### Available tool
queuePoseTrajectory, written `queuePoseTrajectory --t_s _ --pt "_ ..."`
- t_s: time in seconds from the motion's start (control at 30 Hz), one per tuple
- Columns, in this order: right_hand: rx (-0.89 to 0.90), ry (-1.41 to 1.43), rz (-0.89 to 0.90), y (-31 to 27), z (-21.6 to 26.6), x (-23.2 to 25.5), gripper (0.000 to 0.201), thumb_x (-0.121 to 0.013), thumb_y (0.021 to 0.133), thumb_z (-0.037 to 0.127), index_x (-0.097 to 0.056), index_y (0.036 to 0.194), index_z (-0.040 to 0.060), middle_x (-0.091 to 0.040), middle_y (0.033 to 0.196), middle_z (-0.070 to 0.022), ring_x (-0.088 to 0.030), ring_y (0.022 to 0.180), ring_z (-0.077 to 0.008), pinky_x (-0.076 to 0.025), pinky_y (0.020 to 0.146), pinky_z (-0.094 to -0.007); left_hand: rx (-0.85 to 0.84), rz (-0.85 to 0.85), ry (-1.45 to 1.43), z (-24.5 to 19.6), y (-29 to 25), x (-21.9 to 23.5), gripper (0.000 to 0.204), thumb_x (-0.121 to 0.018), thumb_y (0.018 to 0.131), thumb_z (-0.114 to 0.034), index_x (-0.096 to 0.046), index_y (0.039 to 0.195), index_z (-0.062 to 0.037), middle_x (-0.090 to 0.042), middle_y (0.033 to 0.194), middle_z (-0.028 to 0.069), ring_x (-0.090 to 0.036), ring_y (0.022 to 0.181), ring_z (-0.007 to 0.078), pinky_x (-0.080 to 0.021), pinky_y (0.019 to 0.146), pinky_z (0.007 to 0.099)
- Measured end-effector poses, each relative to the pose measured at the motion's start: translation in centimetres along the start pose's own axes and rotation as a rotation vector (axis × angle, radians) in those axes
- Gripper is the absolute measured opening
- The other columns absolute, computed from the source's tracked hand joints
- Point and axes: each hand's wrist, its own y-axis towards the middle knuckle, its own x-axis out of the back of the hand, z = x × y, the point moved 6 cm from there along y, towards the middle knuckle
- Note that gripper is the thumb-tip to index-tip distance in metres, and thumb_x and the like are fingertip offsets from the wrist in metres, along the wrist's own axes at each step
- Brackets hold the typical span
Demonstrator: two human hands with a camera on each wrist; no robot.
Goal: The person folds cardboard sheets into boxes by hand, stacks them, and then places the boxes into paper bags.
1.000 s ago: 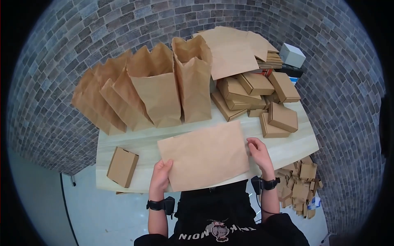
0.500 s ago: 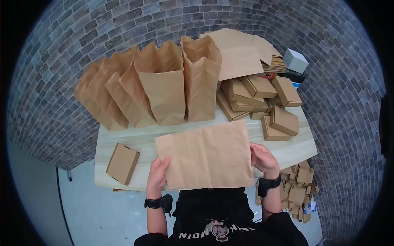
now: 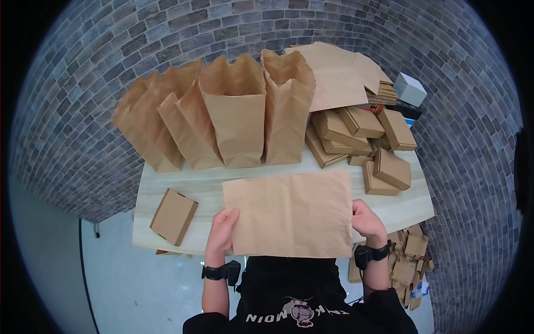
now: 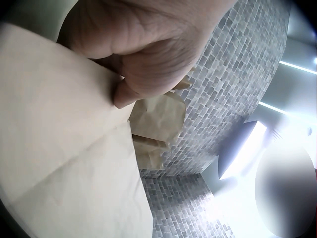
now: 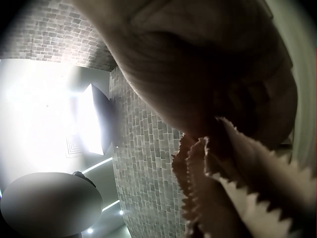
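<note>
A flat brown paper bag (image 3: 292,217) is held in front of the person's body, over the table's near edge. My left hand (image 3: 222,231) pinches its left end, thumb on the upper face; in the left wrist view a crease crosses the paper by the thumb. At the other end, my right hand (image 3: 368,220) grips the bag's mouth with curled fingers, partly hidden behind the paper. The right wrist view shows the zigzag-cut rim (image 5: 198,163) with its layers parted beside the shaded palm.
Several opened paper bags (image 3: 236,125) stand along the back of the table (image 3: 211,186). Small cardboard boxes (image 3: 392,168) are heaped at the right, below flat paper bags (image 3: 339,83). A single box (image 3: 173,217) lies at the left. Cardboard pieces (image 3: 409,267) are piled beyond the right edge.
My right hand has gone from beside the bag's right end to gripping it. The bag has turned more level and its right end has flattened out. The left hand keeps its pinch.
</note>
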Motion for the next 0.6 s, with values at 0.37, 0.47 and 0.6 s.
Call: queuePoseTrajectory --t_s 0.37,0.47,0.6 --pt "-0.012 -0.478 -0.318 -3.2 9.6 -1.1 0.013 -0.067 0.085 0.006 -0.068 0.077 -0.0047 -0.062 0.065 0.0030 -0.051 0.063 -0.0020 -0.042 0.053 -0.0217 -0.024 -0.166 0.032 -1.5 -0.3 1.2 0.036 -0.052 0.104 -0.025 -0.064 0.114 0.0078 -0.069 0.108 0.0108 -0.066 0.093 0.0136 -0.052 0.083 0.0285" --pt "0.036 -0.546 -0.397 -4.0 11.5 -1.7 0.016 -0.067 0.084 0.007 -0.067 0.076 -0.0060 -0.063 0.059 -0.0036 -0.053 0.060 -0.0049 -0.043 0.053 -0.0253 -0.025 -0.136 0.077 -2.2 -0.5 0.7 0.036 -0.050 0.104 -0.025 -0.063 0.117 0.0055 -0.069 0.108 0.0095 -0.065 0.097 0.0138 -0.051 0.085 0.0286" --pt "0.067 -0.982 -0.333 -3.9 15.9 -5.2 0.018 -0.063 0.087 0.012 -0.067 0.081 -0.0044 -0.059 0.064 -0.0198 -0.059 0.056 -0.0302 -0.048 0.056 -0.0352 -0.047 -0.166 0.436 -3.7 -0.1 1.0 0.030 -0.050 0.103 -0.018 -0.062 0.120 0.0041 -0.068 0.109 0.0095 -0.063 0.099 0.0146 -0.051 0.087 0.0291"
